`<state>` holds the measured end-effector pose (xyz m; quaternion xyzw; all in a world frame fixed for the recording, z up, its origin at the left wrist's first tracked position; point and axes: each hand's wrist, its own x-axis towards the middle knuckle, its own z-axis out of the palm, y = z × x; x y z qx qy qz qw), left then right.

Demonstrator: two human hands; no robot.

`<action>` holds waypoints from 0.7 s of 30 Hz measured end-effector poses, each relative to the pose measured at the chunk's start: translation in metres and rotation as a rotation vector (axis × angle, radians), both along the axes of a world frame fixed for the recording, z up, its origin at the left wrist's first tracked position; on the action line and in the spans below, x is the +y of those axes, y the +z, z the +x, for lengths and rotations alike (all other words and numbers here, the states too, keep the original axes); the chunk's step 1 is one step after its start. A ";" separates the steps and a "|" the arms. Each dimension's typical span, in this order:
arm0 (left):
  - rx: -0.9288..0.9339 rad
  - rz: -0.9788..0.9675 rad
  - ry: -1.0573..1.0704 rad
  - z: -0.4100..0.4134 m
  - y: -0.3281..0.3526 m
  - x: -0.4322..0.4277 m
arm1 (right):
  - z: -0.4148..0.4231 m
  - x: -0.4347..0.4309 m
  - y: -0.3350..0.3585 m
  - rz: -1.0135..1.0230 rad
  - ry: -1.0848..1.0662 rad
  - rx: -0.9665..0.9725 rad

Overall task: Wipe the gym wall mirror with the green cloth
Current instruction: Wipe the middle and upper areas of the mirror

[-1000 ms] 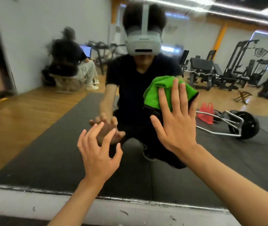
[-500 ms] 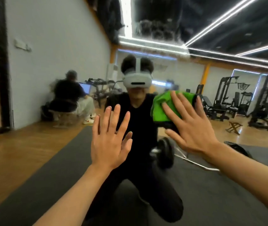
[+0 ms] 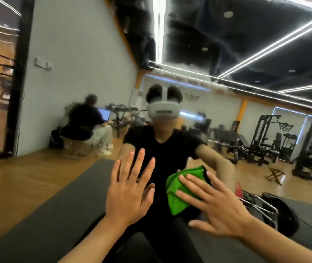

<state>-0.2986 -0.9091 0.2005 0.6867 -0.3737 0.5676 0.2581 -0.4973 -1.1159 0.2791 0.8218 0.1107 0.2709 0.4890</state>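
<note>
- The mirror [image 3: 79, 76] fills the whole view and its edges are cut off, so its outline cannot be made out.
- The green cloth [image 3: 178, 196] lies against the glass, low and just right of the middle. Its right side is hidden under the fingers of the right hand [image 3: 218, 211].
- The cloth is bunched, so its true shape is hard to read. Its long axis runs nearly upright and leans right at the top, where a dark hem shows. A green corner points down.
- The right hand's fingers are straight and spread, pressing flat on the cloth, not curled round it.
- The left hand [image 3: 130, 194], just left of the cloth and apart from it, is spread with straight fingers and faces the glass. I cannot tell whether it touches the glass.
- Above the cloth, the reflected person wears a grey headset [image 3: 163, 112].
- Far left of the cloth, a blurred seated figure [image 3: 86, 126] faces a laptop.
- Right of the cloth, a red bag [image 3: 238, 189] is half hidden.
</note>
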 end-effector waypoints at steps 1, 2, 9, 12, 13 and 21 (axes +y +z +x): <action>0.000 0.003 -0.003 0.000 0.000 0.000 | 0.002 -0.002 0.029 0.015 0.017 -0.044; 0.000 0.004 -0.006 0.001 0.001 0.000 | 0.005 -0.001 0.063 0.073 0.027 -0.125; -0.001 -0.024 -0.004 0.004 0.000 -0.003 | 0.054 0.053 0.163 0.516 -0.001 -0.648; -0.016 -0.026 -0.012 0.003 0.000 -0.003 | 0.070 0.069 0.087 0.425 0.018 -0.477; -0.020 -0.021 -0.019 0.004 0.000 -0.003 | 0.067 0.067 0.066 0.334 0.025 -0.365; -0.014 -0.014 0.002 0.001 -0.001 -0.003 | 0.011 0.006 0.156 0.194 0.002 -0.375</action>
